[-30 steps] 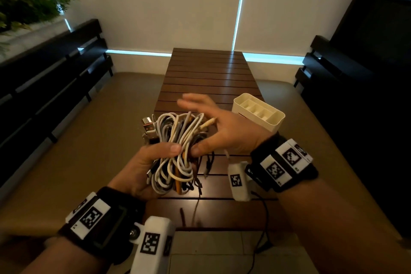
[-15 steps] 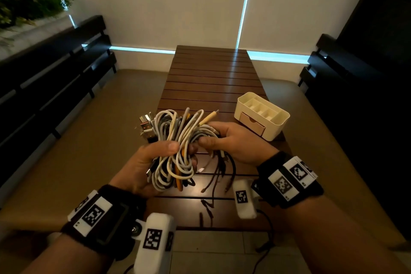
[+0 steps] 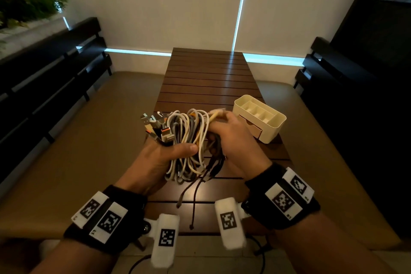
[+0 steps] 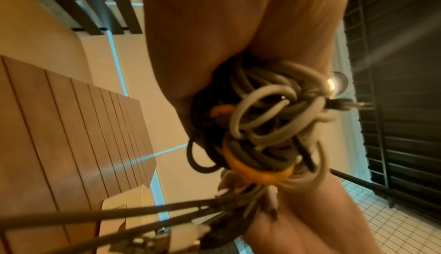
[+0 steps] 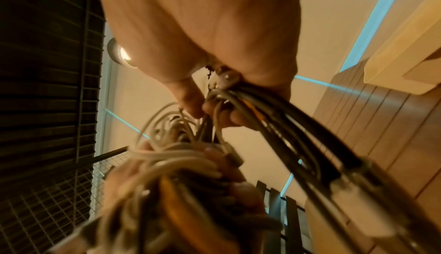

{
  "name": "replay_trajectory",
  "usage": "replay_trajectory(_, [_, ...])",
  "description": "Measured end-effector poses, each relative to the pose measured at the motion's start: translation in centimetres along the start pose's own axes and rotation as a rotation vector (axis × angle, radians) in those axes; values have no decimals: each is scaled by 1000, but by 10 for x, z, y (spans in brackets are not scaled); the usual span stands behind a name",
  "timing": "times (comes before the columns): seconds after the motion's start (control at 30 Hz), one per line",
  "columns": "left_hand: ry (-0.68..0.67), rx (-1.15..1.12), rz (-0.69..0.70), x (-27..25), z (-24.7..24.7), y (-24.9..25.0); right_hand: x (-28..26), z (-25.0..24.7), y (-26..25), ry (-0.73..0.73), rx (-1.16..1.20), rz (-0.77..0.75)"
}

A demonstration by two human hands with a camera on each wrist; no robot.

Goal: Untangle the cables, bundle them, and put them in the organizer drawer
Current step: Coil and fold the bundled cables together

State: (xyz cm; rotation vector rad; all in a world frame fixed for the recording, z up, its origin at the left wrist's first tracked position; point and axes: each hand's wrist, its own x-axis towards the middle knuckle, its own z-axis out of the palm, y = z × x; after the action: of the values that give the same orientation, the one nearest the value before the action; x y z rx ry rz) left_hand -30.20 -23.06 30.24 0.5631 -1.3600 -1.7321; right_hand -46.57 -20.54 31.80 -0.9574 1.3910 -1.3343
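A tangled bundle of white, grey, black and orange cables (image 3: 189,140) hangs in the air over the near end of the wooden table (image 3: 206,78). My left hand (image 3: 164,155) grips the bundle's left side, thumb across the front, with USB plugs (image 3: 155,124) sticking up above it. My right hand (image 3: 224,135) holds the right side, fingers curled round several strands (image 5: 250,105). Dark cable ends (image 3: 193,202) dangle below. The left wrist view shows the coiled loops (image 4: 267,126) under my palm. The cream organizer (image 3: 260,118) with its closed front drawer (image 3: 251,127) stands just right of my right hand.
Dark slatted benches (image 3: 51,78) run along the left and right (image 3: 333,69) of the table. A plant (image 3: 20,0) sits at the far left. Blinds cover the wall behind. A black cord (image 3: 260,253) lies on the tiled floor below my wrists.
My right hand went from open beside the bundle to gripping its right side, then rose toward the top strands. The bundle and both hands shifted slightly right, nearer the organizer.
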Motion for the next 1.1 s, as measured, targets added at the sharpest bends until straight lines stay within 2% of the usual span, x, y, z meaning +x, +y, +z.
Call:
replay_trajectory(0.17, [51, 227, 96, 3, 1, -2, -2, 5, -1, -61, 162, -3])
replay_trajectory(0.3, [54, 347, 158, 4, 13, -1, -1, 15, 1, -36, -20, -36])
replay_trajectory(0.37, [44, 345, 180, 3, 19, -2, 1, 18, 0, -46, -88, -32])
replay_trajectory(0.47, [22, 292, 126, 6, 17, -5, 0, 21, -2, -82, -124, -15])
replay_trajectory(0.63, [39, 224, -1, 10, 6, -9, -12, 20, -9, -124, 37, -22])
replay_trajectory(0.73, [38, 172, -23, 10, 6, -12, -17, 17, -12, -222, 112, -53])
replay_trajectory(0.8, [33, 122, -3, 10, 8, -12, -19, 15, -15, -294, 168, -62])
replay_trajectory(0.93, [37, 107, 77, 9, 17, -9, -23, 12, -23, -372, 132, -120])
replay_trajectory(1.1, [86, 250, 182, 6, 24, -3, -20, 11, -24, -391, -72, -109])
